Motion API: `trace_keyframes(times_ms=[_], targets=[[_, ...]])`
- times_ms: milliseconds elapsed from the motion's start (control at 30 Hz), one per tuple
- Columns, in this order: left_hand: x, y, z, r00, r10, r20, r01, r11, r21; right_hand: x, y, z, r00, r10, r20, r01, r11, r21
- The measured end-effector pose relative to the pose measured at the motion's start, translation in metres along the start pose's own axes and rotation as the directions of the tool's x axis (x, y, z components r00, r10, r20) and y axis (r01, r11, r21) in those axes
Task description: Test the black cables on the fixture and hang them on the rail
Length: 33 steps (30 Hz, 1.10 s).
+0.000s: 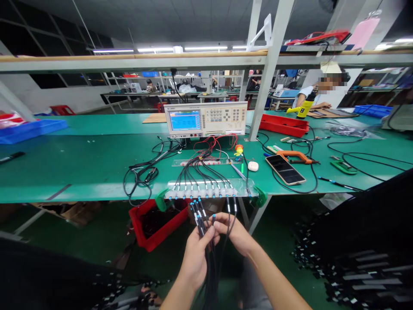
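Note:
My left hand (197,254) is closed around a bundle of black cables (201,226) with blue-tipped ends pointing up. Close beside it, my right hand (234,232) pinches one black cable (213,219) near its blue end. Above my hands, a clear connector strip (206,192) with a row of blue-tipped sockets runs along the bench's front edge, held by green clamps (161,200) at its ends. Two black cables (229,206) hang from sockets toward the strip's right side. Thin black leads (201,172) rise from the strip's back toward a test instrument (206,119) with a lit blue screen.
A red bin (142,232) sits below the bench edge. On the green bench (90,168) are coiled cables (142,172), a phone (285,169), an orange clamp (295,157) and a red tray (284,125). Dark cable bundles (351,241) hang at both sides. Another person (309,97) works across the bench.

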<state>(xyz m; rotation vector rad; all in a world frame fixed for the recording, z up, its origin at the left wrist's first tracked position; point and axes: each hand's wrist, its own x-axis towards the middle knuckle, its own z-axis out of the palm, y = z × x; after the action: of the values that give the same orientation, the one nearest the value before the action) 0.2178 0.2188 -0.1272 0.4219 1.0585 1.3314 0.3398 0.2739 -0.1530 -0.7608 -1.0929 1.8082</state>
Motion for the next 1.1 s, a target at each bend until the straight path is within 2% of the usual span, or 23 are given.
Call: trace_keyframes(times_ms=[100,200,300,433,633,733,867,1000,1100], targets=[[0.001,0.003,0.001,1.000,0.002,-0.002,-0.002,1.000,-0.026,0.003,0.000,0.002,0.997,-0.016,-0.082,0.018,0.999,0.032],[0.003,0.007,0.000,0.997,0.019,-0.079,-0.026,0.995,-0.095,0.010,-0.002,0.003,0.971,-0.034,-0.237,0.057,0.994,0.090],[0.005,0.012,-0.002,0.991,0.013,-0.133,-0.035,0.985,-0.170,0.018,-0.006,0.004,0.951,-0.007,-0.309,0.067,0.981,0.184],[0.003,0.017,-0.002,0.994,-0.012,-0.110,-0.013,0.974,-0.224,0.022,-0.007,0.006,0.956,0.062,-0.288,0.034,0.948,0.316],[-0.002,0.014,-0.001,0.998,-0.030,-0.052,0.021,0.987,-0.162,0.025,-0.004,0.006,0.962,0.089,-0.259,0.044,0.883,0.467],[-0.005,0.011,0.000,0.998,-0.066,0.008,0.067,0.992,-0.104,0.029,-0.004,0.005,0.961,0.165,-0.221,0.005,0.791,0.611],[-0.008,0.009,0.001,0.992,-0.112,0.058,0.116,0.991,-0.072,0.035,-0.008,0.008,0.930,0.300,-0.212,-0.035,0.648,0.761],[-0.007,0.007,0.001,0.992,-0.115,0.052,0.118,0.991,-0.067,0.038,-0.009,0.012,0.920,0.282,-0.272,0.032,0.637,0.770],[-0.005,0.007,0.000,0.993,-0.112,0.045,0.115,0.991,-0.073,0.036,-0.003,0.013,0.926,0.275,-0.260,0.023,0.644,0.764]])
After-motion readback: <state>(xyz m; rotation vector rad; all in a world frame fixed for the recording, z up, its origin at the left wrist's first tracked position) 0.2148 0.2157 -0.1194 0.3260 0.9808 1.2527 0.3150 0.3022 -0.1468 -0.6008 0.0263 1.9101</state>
